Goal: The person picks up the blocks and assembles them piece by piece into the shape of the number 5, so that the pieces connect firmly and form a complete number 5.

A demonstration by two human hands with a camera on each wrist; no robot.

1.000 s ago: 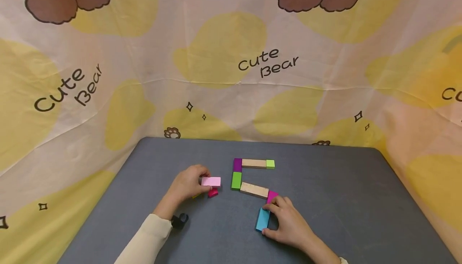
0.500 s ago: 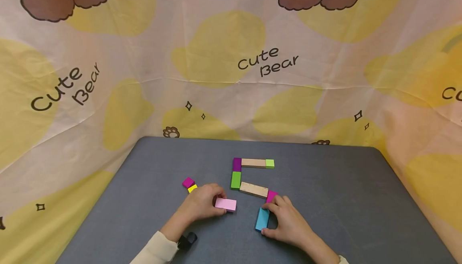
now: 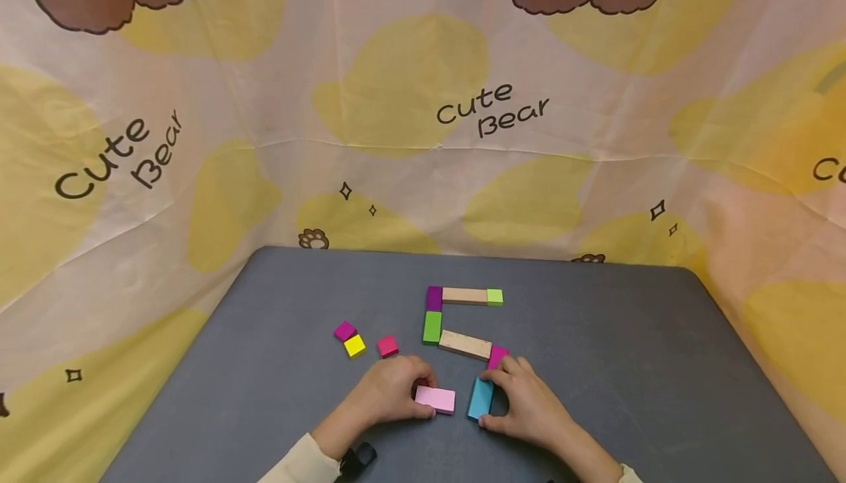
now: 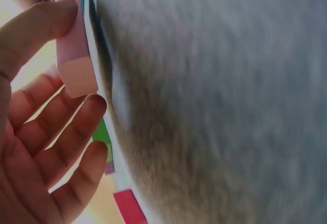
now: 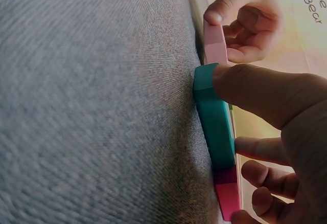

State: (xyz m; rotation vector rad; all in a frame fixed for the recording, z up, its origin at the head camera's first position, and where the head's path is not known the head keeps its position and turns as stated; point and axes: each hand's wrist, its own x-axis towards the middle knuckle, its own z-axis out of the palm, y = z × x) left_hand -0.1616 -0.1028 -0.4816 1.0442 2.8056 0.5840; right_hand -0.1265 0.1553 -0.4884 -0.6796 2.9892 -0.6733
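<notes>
My left hand [image 3: 390,391] pinches a light pink block [image 3: 435,400] between thumb and fingers, low over the table; in the left wrist view the pink block [image 4: 76,45] shows a dark shadow beside it. My right hand [image 3: 532,406] grips a blue block [image 3: 480,399] lying on the table, thumb at its near end and fingertips at its far end. A small gap separates the pink block from the blue one. The blue block's far end meets a magenta block [image 3: 498,357], partly hidden by my right fingers. In the right wrist view the blue block [image 5: 214,121] looks teal.
A row of blocks bends away behind: a wooden block [image 3: 465,345], a green block [image 3: 432,328], a purple block [image 3: 434,299], another wooden block [image 3: 465,296] and a lime cube [image 3: 494,297]. Loose at left lie a yellow cube [image 3: 355,346], a purple cube [image 3: 345,331] and a red cube [image 3: 388,346].
My left hand has carried the pink block rightward and nearer to me, up to the blue block. This uncovers the loose cubes at left. My right hand stays on the blue block.
</notes>
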